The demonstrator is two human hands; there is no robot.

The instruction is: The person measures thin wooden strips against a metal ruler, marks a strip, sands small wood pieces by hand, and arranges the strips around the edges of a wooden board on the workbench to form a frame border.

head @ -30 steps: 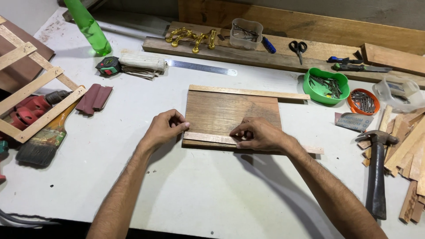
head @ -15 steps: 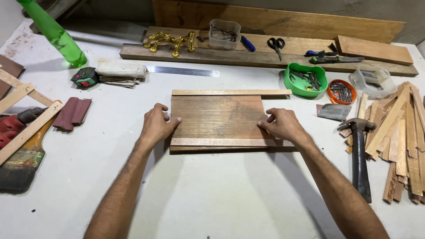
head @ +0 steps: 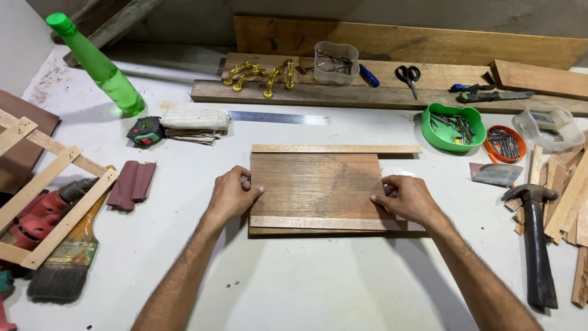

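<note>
A brown wooden board (head: 315, 187) lies flat on the white table (head: 306, 288). One pale wooden strip (head: 335, 149) runs along its far edge and another pale strip (head: 318, 223) lies across it near the front edge. My left hand (head: 231, 196) grips the board's left edge. My right hand (head: 407, 199) holds the board's right edge, fingers on top of the wood.
A hammer (head: 534, 242) and wood offcuts (head: 566, 196) lie at the right. Green bowl of nails (head: 453, 127), orange lid of nails (head: 504, 143), steel ruler (head: 278, 117), tape measure (head: 145, 131), green bottle (head: 101, 67), paintbrush (head: 70, 257), wooden frame (head: 43, 196) and long planks (head: 380, 92) surround the board.
My right hand has moved from the front strip out to the board's right edge, and my left hand now sits on the left edge. The view has shifted slightly.
</note>
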